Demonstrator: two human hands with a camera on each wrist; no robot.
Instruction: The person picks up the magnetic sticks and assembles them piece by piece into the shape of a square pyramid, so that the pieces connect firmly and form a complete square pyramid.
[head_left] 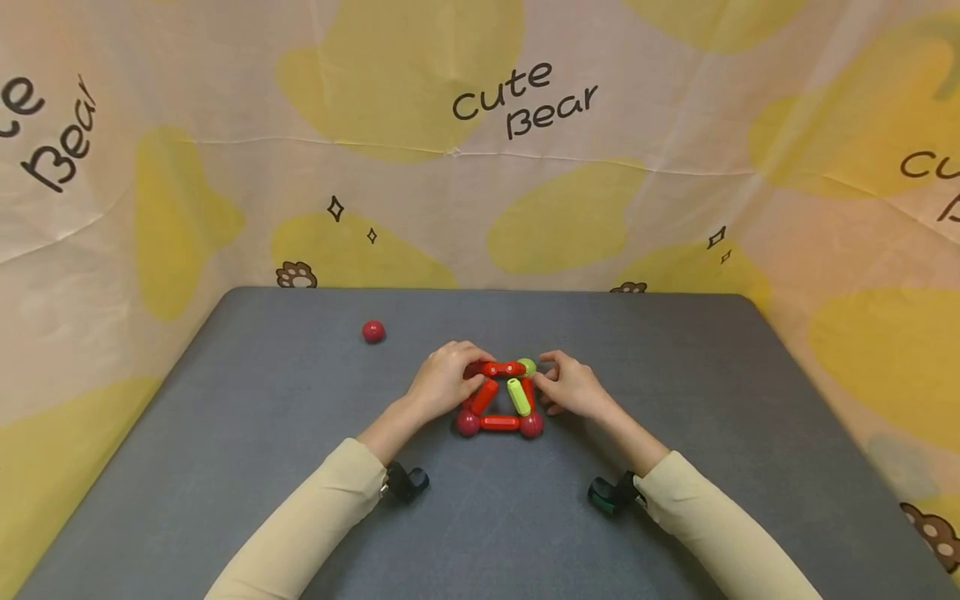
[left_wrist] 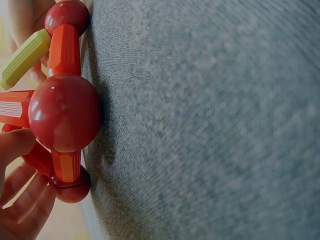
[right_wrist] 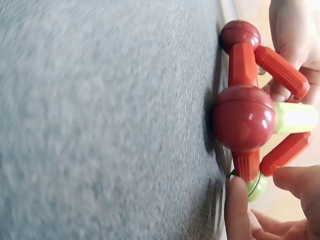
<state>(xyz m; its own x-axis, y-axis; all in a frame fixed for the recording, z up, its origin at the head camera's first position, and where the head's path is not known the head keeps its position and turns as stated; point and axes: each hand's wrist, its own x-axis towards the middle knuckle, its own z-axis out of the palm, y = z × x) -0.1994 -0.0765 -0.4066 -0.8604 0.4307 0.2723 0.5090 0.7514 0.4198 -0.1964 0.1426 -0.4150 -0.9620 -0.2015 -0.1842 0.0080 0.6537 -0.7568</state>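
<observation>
A frame of magnetic rods and balls stands on the table. Red balls (head_left: 467, 422) sit at its front corners, joined by a red rod (head_left: 499, 423); a green ball (head_left: 527, 367) forms the back right corner. From the front corners a slanting red rod (head_left: 484, 396) and a yellow-green rod (head_left: 518, 397) rise inward. My left hand (head_left: 447, 379) pinches a red rod (left_wrist: 37, 157) at the back left corner, whose ball is largely covered in the head view. At the back right, my right hand (head_left: 573, 385) holds the green ball between thumb and fingers, beside another slanting red rod (right_wrist: 286, 155).
A loose red ball (head_left: 373, 332) lies at the back left of the grey table (head_left: 300, 392). Patterned cloth (head_left: 420, 217) hangs behind the table and along both sides. Each wrist carries a dark camera mount (head_left: 405, 482).
</observation>
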